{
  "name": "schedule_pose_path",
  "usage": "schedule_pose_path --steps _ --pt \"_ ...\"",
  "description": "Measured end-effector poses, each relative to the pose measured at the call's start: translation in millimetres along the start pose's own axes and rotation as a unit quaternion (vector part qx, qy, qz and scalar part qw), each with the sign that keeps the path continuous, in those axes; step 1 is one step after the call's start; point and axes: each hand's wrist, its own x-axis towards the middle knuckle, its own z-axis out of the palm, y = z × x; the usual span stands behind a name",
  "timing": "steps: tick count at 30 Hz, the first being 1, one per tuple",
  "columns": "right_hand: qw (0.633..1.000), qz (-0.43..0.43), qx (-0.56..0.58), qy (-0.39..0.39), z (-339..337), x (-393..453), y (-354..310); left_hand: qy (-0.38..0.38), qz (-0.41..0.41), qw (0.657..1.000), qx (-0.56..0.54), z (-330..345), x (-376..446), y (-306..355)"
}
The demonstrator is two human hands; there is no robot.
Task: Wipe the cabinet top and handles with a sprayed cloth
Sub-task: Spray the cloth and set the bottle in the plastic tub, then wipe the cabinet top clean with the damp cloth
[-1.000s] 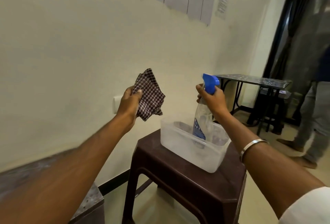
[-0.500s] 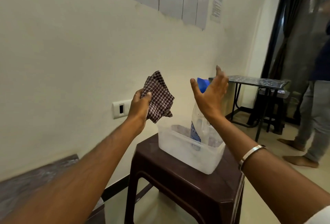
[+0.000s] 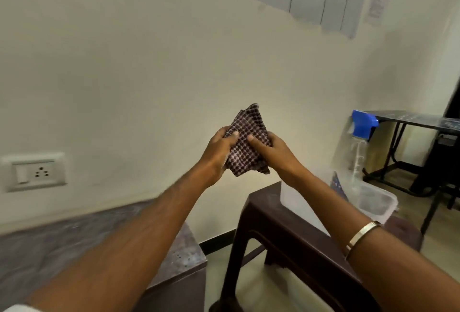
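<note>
Now both hands (image 3: 249,152) around cloth (image 3: 246,147)

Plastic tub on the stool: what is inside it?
The spray bottle stands upright inside the clear tub on the brown stool. The right forearm covers the tub's near-left part, so anything there stays unseen.

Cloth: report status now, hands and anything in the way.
Both hands on checked cloth, left hand and right hand each with a grip. Spray bottle parked in tub on stool. Cabinet top unwiped, nothing blocking.
</note>
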Motion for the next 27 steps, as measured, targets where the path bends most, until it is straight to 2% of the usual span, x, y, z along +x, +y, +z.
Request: schedule_pose_path --steps 3,6,12,16,18,20,22,25,27 --pt "0.988 0.042 0.145 -0.042 30.6 4.1 6.2 -0.003 -0.02 0.999 0.03 -39.8 -4.7 0.8" --pt "0.97 0.063 0.209 -0.104 63.4 8.2 9.6 -0.002 -0.033 0.999 0.042 -81.5 -12.2 1.3" --pt "0.943 0.101 0.205 -0.242 129.1 18.2 16.7 -0.025 -0.033 0.997 0.061 -153.5 -29.7 -2.9" --pt "0.939 0.11 0.188 -0.267 170.4 26.8 31.9 -0.032 -0.03 0.994 0.098 -196.4 -32.8 -15.9" --pt "0.948 0.105 0.169 -0.25 186.2 31.6 42.4 0.004 -0.001 0.985 0.17 -212.3 -31.0 -26.8" --pt "0.962 0.087 0.129 -0.226 198.2 39.7 57.4 0.069 0.043 0.948 0.308 -228.3 -26.9 -41.8" --pt "0.978 0.064 0.06 -0.188 208.3 48.9 76.9 0.115 0.057 0.887 0.444 -249.3 -22.8 -62.8" --pt "0.987 0.006 -0.124 -0.104 215.7 64.9 109.7 0.105 -0.016 0.788 0.606 -279.9 -23.9 -98.0" --pt "0.972 -0.025 -0.216 -0.09 219.0 75.0 130.0 0.088 -0.064 0.759 0.642 -296.2 -26.9 -117.3"
